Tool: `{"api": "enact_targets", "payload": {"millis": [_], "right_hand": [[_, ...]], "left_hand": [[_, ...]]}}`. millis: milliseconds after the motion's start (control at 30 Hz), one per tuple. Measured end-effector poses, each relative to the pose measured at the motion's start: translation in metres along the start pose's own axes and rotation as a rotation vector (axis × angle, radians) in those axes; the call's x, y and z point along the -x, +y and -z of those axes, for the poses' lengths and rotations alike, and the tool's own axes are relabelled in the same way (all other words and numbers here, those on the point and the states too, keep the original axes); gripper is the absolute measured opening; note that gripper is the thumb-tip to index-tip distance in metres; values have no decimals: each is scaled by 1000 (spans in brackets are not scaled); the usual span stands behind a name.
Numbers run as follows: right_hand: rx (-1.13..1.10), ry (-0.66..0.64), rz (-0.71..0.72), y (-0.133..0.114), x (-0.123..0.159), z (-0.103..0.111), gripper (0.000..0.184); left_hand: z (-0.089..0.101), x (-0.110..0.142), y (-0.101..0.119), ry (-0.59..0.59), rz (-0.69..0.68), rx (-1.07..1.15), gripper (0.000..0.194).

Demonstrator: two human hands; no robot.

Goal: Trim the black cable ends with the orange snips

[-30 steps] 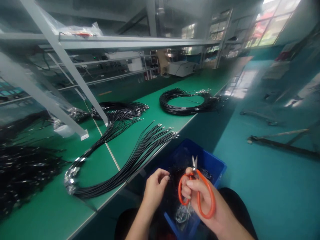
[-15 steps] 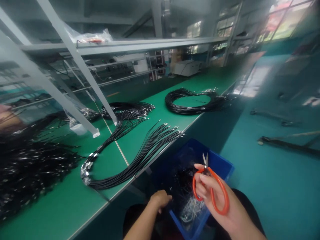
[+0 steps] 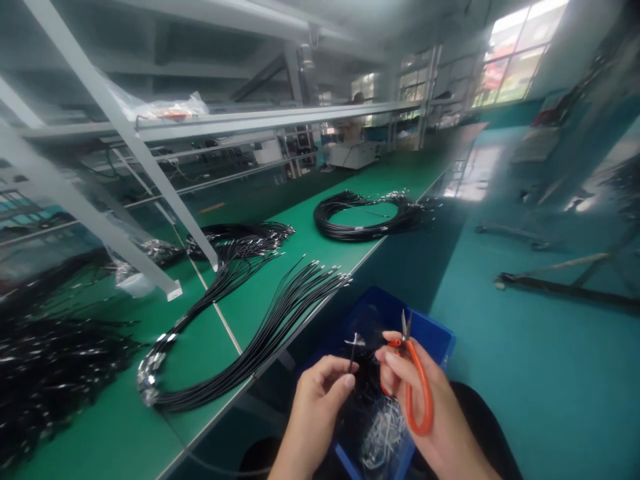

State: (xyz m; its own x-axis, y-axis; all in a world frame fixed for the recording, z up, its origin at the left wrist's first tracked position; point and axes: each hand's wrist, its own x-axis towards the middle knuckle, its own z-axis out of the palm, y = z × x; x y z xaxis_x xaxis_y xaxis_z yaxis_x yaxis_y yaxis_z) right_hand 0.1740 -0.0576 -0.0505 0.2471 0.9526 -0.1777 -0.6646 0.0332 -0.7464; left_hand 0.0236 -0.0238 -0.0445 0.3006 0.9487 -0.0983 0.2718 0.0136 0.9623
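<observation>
My right hand (image 3: 423, 410) is wrapped round a pair of orange-handled scissors (image 3: 414, 387), short blades pointing up. My left hand (image 3: 320, 393) pinches a short black cable piece (image 3: 353, 350) with a small metal end, held upright just left of the scissors. Both hands hover over a blue bin (image 3: 430, 333) on my lap that holds dark cable scraps and pale clippings (image 3: 383, 430). A bundle of black cables (image 3: 260, 333) with metal tips lies on the green bench (image 3: 115, 427) to the left of my hands.
More black cable lies on the bench: a coil (image 3: 367, 217) at the far end, a second bundle (image 3: 235, 253) by a white slanted frame post (image 3: 135, 160), a tangled heap (image 3: 45, 360) at the left. Teal floor (image 3: 540, 373) spreads to the right.
My left hand has come up out of the bin with a short cable piece pinched in it. The scissors hand stayed near the same spot. The view shifted slightly.
</observation>
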Motion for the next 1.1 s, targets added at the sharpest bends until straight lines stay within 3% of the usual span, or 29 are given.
{"api": "enact_targets", "payload": {"millis": [267,400,667,900,1100], "right_hand": [[7,-53,49,-1,0,-23,24],[-29,-85,22,-1,4,-27,24],[27,16,33,4,3,-24,29],[-8,-37,14,2,3,-34,28],[70,-26,62,9,4,-31,26]], "left_hand": [[-5,16,1,-88,-4,179,22],[-6,17,5,-38,-56,187,19],[-5,16,-8,-69,78,322,30],[-3,14,-6,-100,88,341,30],[-4,14,-6,-27,141,397,32]]}}
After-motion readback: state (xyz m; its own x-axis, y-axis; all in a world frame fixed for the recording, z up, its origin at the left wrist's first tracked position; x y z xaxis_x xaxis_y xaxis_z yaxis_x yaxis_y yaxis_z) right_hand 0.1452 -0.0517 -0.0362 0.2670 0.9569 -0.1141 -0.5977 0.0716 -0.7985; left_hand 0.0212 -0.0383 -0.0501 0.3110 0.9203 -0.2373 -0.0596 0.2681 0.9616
